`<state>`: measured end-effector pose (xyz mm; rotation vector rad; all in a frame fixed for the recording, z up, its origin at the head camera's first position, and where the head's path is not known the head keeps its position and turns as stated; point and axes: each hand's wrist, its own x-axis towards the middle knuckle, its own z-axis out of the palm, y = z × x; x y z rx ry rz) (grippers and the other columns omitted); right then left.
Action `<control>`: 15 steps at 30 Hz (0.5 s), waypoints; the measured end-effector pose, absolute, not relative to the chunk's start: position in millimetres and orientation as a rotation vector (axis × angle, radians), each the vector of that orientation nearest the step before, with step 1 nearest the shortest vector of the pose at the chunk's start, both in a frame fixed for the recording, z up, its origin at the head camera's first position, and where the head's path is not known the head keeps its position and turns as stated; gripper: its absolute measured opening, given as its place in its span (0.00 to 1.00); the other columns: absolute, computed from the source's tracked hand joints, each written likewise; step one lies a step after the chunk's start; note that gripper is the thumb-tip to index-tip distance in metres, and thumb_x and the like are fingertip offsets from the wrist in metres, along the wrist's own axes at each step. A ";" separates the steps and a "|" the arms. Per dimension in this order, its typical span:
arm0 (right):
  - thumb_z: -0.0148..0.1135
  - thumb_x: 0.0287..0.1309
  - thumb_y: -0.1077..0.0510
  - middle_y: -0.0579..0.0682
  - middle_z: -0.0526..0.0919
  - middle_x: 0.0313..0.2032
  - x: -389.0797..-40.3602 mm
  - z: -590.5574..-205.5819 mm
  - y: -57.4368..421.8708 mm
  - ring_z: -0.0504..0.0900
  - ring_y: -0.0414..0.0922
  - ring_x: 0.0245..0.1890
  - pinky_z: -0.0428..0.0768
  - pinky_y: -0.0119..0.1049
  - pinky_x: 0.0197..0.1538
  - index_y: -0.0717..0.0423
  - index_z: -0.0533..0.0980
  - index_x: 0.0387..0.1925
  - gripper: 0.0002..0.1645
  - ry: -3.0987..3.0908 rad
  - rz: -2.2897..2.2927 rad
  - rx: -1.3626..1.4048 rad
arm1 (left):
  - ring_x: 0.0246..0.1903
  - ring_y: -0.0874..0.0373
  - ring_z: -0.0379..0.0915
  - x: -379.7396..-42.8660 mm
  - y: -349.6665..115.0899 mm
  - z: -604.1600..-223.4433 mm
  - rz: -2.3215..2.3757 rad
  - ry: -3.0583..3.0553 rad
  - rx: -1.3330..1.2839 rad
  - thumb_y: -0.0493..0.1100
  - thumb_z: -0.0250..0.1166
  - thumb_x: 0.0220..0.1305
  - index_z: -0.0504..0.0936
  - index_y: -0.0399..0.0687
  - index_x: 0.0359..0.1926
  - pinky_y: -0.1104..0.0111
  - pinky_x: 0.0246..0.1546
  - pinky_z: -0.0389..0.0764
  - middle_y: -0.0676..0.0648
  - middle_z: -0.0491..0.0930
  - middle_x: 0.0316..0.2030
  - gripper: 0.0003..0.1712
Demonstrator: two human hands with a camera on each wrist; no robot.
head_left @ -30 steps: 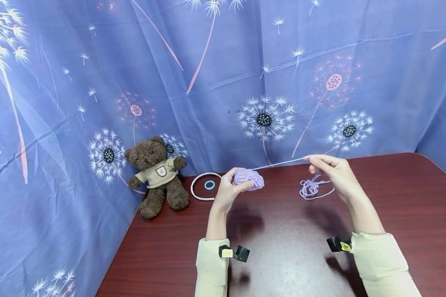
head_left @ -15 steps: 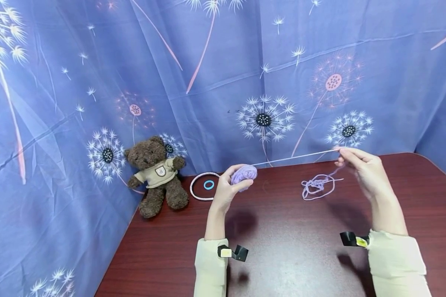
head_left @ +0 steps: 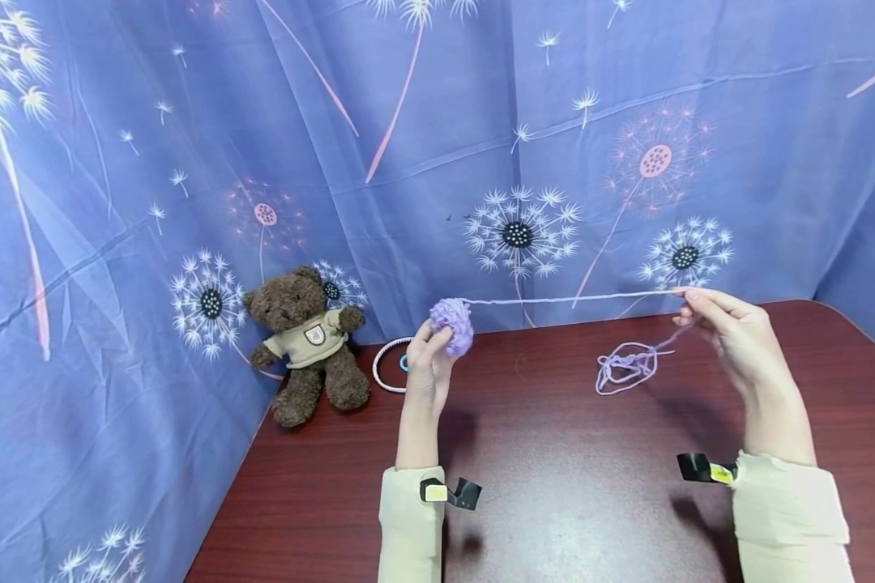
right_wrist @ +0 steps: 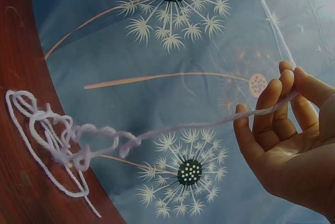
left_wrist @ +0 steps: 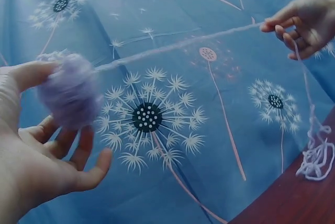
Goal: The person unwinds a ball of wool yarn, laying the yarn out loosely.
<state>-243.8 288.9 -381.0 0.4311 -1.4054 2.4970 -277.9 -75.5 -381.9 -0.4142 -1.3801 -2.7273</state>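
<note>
A small ball of purple yarn (head_left: 454, 325) is held up above the table by my left hand (head_left: 426, 360), between thumb and fingers. In the left wrist view the yarn ball (left_wrist: 70, 90) looks blurred, and the left hand's lower fingers are spread beneath it. From the ball a strand of yarn (head_left: 569, 300) runs nearly level to my right hand (head_left: 736, 340), which pinches it between thumb and forefinger. Below that pinch the yarn drops to a loose tangle of yarn (head_left: 623, 368) on the table; the right wrist view shows this tangle (right_wrist: 52, 135) with several loops.
A brown teddy bear (head_left: 306, 340) in a beige shirt sits at the table's left corner. Beside it lie a white ring (head_left: 379, 380) and a small blue ring (head_left: 404, 363), both partly behind the left hand. A blue dandelion-print curtain (head_left: 423, 243) hangs behind the reddish-brown table (head_left: 554, 453).
The right hand has moved right, lengthening the strand between the hands. The left hand has turned and shifted slightly left with the ball, which is now higher. The tangle has shifted slightly right.
</note>
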 end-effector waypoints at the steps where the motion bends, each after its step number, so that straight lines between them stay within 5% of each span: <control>1: 0.52 0.66 0.70 0.49 0.88 0.28 -243.6 -381.1 289.5 0.87 0.39 0.28 0.85 0.27 0.40 0.61 0.84 0.41 0.15 -1.401 2.498 0.432 | 0.41 0.61 0.78 -278.0 -76.3 -382.0 -2.756 -1.341 -0.395 0.33 0.49 0.61 0.75 0.44 0.51 0.65 0.47 0.81 0.51 0.81 0.43 0.19; 7: 0.52 0.66 0.71 0.49 0.87 0.27 -243.3 -384.5 296.9 0.87 0.39 0.28 0.85 0.27 0.40 0.61 0.85 0.41 0.15 -1.369 2.515 0.415 | 0.43 0.53 0.80 -277.1 -79.9 -382.7 -2.939 -1.188 -0.396 0.40 0.42 0.66 0.74 0.53 0.49 0.52 0.50 0.80 0.51 0.79 0.43 0.17; 15: 0.50 0.67 0.71 0.51 0.88 0.27 -244.6 -398.0 317.5 0.87 0.41 0.27 0.85 0.28 0.39 0.61 0.85 0.41 0.16 -1.312 2.545 0.354 | 0.33 0.56 0.80 -277.8 -84.1 -383.6 -2.914 -1.161 -0.446 0.40 0.52 0.64 0.78 0.52 0.44 0.66 0.38 0.82 0.51 0.82 0.37 0.11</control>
